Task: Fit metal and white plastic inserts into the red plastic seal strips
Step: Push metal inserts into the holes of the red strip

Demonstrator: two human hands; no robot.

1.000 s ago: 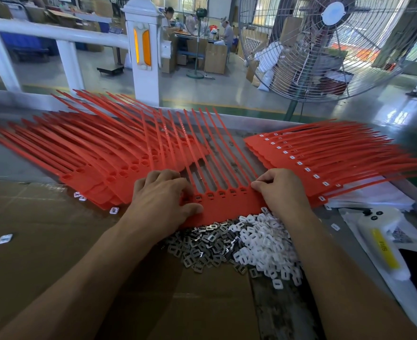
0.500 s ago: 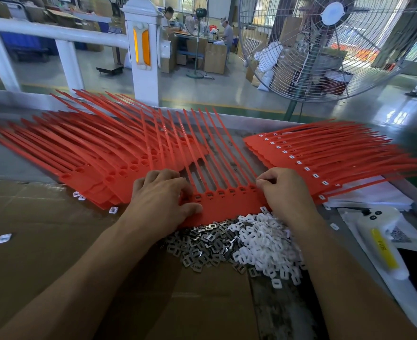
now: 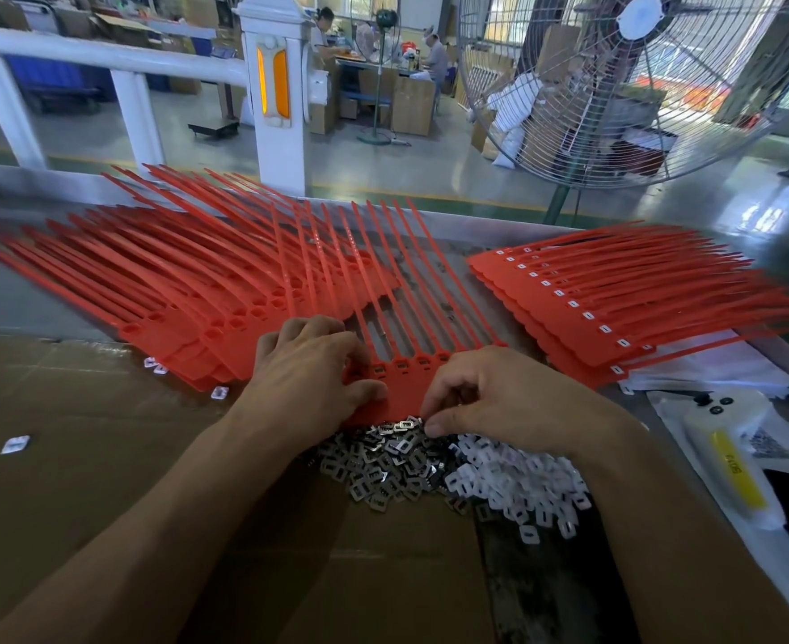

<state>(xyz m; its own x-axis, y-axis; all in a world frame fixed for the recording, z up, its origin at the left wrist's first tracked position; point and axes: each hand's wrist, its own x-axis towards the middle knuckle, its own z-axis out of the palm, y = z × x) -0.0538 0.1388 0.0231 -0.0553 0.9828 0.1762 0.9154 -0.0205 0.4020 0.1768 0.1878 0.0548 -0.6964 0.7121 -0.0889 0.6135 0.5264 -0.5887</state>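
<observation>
The seal strips (image 3: 253, 281) are seen as smooth red plastic with slight gloss. Shiny metal inserts (image 3: 383, 462) and matt white plastic inserts (image 3: 522, 481) are heaped on brown cardboard (image 3: 81, 457).

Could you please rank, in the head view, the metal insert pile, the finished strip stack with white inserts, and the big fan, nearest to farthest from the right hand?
1. Grey metal insert pile, just beneath the right hand.
2. Finished red strip stack with white inserts, on the right.
3. Big wire-caged fan, beyond the table.
</observation>
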